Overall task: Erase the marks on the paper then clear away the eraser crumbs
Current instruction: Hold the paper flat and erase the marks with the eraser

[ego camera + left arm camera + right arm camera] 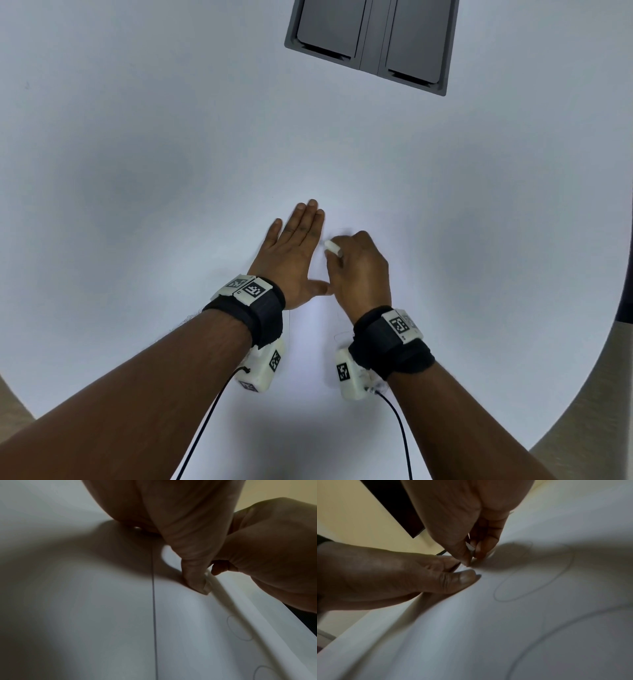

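Observation:
A white sheet of paper [311,329] lies on the white table, hard to tell from it. My left hand [298,240] lies flat on the sheet's left part, fingers straight, thumb [197,580] pressing down. My right hand [346,253] pinches a small white eraser [333,247] just right of the left fingers, its end down on the paper. In the right wrist view the eraser [469,546] shows as a sliver between the fingertips. Thin pencil ovals [534,574] and a long arc [556,630] mark the sheet; two loops [238,628] show in the left wrist view. No crumbs are visible.
A grey double-flap panel [370,41] is set into the table [137,171] at the far side. The round table edge curves down the right [613,308]. Cables run from both wrist cameras toward me.

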A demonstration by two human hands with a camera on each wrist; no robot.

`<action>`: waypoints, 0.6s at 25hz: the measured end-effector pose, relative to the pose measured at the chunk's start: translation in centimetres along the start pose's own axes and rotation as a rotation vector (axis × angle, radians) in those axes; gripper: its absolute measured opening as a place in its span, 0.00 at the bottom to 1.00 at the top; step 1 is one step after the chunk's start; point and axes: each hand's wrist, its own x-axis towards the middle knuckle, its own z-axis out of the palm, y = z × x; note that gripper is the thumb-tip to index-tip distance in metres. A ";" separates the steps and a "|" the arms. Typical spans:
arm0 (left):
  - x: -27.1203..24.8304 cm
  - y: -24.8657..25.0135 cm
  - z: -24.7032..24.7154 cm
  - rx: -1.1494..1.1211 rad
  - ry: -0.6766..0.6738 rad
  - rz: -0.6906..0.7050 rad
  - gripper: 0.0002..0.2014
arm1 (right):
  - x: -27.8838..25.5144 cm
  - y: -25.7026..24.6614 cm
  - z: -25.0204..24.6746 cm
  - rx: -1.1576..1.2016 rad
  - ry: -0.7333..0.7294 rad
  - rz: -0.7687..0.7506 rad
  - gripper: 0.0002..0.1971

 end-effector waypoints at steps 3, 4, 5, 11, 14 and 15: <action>0.0 -0.1 0.0 0.004 -0.015 0.001 0.61 | 2.9 0.3 0.1 -0.037 0.022 0.083 0.06; 0.0 -0.2 0.0 0.006 -0.011 0.001 0.61 | 3.8 0.4 0.1 -0.044 0.039 0.115 0.06; 0.0 -0.2 0.0 0.006 -0.010 0.002 0.61 | 4.4 0.5 0.1 -0.047 0.048 0.134 0.06; -0.1 -0.1 -0.1 -0.007 0.001 0.007 0.61 | 1.1 -0.5 0.4 -0.025 -0.005 0.069 0.02; -0.1 -0.1 0.0 0.006 -0.009 0.004 0.61 | 1.5 -0.3 0.2 -0.040 -0.018 0.046 0.02; 0.0 -0.1 -0.1 0.009 -0.013 0.004 0.61 | 2.4 0.0 0.1 -0.046 -0.012 0.055 0.03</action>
